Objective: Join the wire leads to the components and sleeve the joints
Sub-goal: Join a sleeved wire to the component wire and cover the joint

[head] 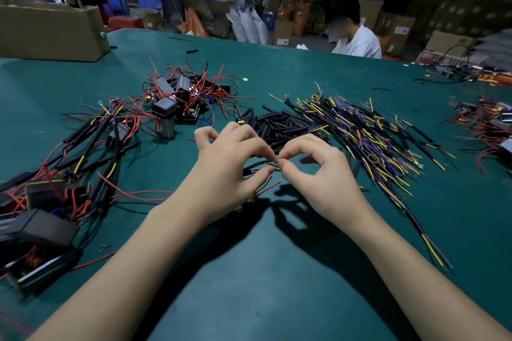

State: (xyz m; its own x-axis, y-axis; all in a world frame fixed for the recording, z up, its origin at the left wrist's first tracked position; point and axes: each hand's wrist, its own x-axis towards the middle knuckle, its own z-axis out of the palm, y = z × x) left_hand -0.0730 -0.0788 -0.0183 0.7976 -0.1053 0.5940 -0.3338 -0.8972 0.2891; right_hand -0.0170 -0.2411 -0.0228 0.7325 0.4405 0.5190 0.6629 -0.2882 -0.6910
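I see a broad work table covered in dark green matting [277, 271], with a heap of black box-shaped components trailing red wires [180, 97] lying toward its far left and a string of joined black components with sleeved leads [55, 174] running down its left edge. At the middle lies a pile of short black sleeving tubes [279, 123], and just beside it on the right a spread of black leads with yellow and blue stripped ends [368, 133]. A brown cardboard box [50, 30] sits at the far left corner, and another tangle of red-wired parts [487, 124] lies at the right edge.
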